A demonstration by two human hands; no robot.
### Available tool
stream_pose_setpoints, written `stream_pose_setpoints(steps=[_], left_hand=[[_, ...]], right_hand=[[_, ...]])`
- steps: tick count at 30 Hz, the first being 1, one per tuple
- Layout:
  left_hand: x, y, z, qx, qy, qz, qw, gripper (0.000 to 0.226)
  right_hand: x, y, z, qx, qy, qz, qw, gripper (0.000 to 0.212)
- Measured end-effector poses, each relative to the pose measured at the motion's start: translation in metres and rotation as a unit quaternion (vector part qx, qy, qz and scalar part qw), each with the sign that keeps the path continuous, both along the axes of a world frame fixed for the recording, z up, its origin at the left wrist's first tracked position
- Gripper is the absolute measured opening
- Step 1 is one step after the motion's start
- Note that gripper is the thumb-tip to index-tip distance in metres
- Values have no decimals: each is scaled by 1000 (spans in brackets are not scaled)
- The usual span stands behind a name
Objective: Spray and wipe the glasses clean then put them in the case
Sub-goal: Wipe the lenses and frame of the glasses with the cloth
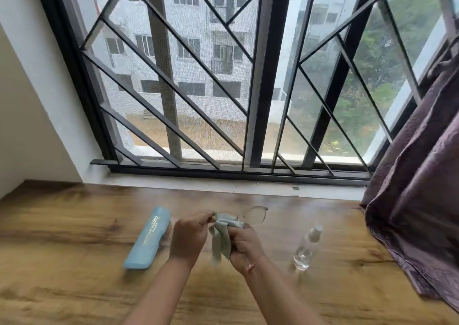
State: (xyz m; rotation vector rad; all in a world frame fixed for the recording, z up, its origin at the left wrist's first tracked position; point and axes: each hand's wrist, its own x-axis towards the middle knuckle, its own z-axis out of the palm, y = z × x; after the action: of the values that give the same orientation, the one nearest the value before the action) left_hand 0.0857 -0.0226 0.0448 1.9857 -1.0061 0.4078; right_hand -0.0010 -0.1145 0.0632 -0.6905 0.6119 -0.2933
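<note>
The glasses are held above the wooden table, between both hands. The left hand pinches their left end, while the right hand grips the cloth, bunched over one lens; the other lens sticks out far-right of the hands. The case lies closed just left of the left hand and the spray bottle stands to the right. A curtain crowds the table's right edge; bare wood spreads left and near.

Thin metal-rimmed glasses held aloft, pale green cloth over one lens — closed light-blue case lies left, clear spray bottle upright rt.
</note>
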Motion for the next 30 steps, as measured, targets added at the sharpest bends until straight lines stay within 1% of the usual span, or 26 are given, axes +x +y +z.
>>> stream_pose_setpoints(steps=[3,5,9,12,15,17,19,21,23,27,30], left_hand=[[-2,0,4,-19,-6,10,1000,28],[-4,1,6,-26,-6,18,999,29],[-9,1,12,-40,-27,36,998,27],[-8,1,17,-59,-4,44,997,28],[-5,2,23,-72,-6,59,996,33],[-2,2,26,-77,-13,66,995,31],[-1,2,27,-73,-13,71,995,29],[-3,1,25,-71,-19,74,995,33],[-6,1,24,-71,-19,69,995,35],[-13,1,26,-68,1,44,997,31],[-16,2,28,-71,8,34,997,31]], right_hand=[[9,5,3,-25,15,-35,999,24],[12,8,5,-31,13,-60,998,22],[12,10,10,-9,-2,-83,997,8],[11,6,13,15,-38,-73,996,2],[7,1,11,18,-73,-46,996,12],[2,0,12,-2,-76,-6,997,24],[-1,1,14,-25,-83,32,996,32],[0,3,13,-32,-79,27,996,35],[3,6,14,-41,-66,6,997,32],[7,12,17,-64,-35,-38,997,20],[8,13,22,-31,-42,-64,997,12]])
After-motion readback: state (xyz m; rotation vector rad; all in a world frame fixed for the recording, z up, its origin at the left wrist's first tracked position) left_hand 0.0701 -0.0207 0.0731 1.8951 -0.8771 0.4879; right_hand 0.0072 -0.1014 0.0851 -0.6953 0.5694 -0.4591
